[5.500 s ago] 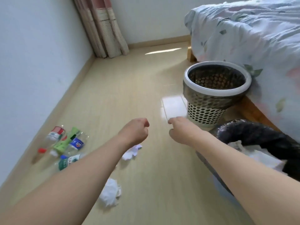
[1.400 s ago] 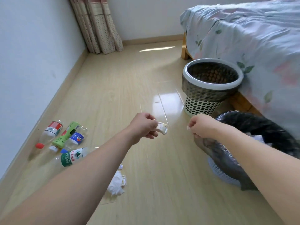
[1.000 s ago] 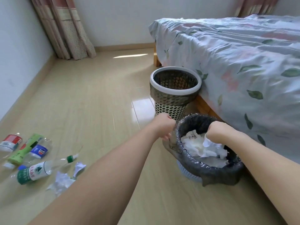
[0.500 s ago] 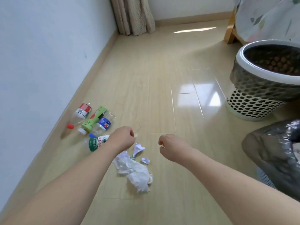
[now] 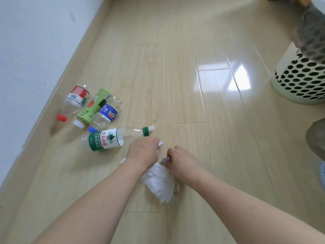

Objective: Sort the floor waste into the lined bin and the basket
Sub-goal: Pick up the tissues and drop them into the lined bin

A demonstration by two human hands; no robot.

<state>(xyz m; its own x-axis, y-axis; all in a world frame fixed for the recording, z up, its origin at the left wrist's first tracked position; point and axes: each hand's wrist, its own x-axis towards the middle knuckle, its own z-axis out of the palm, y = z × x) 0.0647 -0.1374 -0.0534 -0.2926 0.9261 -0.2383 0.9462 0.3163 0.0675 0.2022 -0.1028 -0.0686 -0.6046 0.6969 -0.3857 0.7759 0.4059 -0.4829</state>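
Both bare forearms reach down to the pale wood-plank floor [image 5: 184, 95]. Nearest, lying between the two wrists, is a crumpled wad of white tissue paper [image 5: 161, 184], partly hidden under them. The left hand [image 5: 143, 153] is curled, with a small white paper scrap [image 5: 160, 143] showing at its fingertips; it appears pinched there. The right hand [image 5: 182, 162], just beside it, is also curled and pinches another small white paper scrap [image 5: 165, 159] at its fingertips.

Just beyond the left hand lies a clear plastic bottle with a green-and-white label and green cap [image 5: 109, 140], on its side, cap pointing toward the hands. Further out on the left, near the white wall [image 5: 29, 50], three more bottles lie together: a clear blue-labelled bottle [image 5: 105, 117], a green-sleeved bottle with a white cap [image 5: 94, 107], and a clear red-labelled bottle with a red cap [image 5: 73, 103].

Well off to the right of the right hand, at the frame edge, sits the dark plastic-lined bin [image 5: 316, 140], only a sliver visible; further away stands the white perforated plastic basket [image 5: 300, 81].
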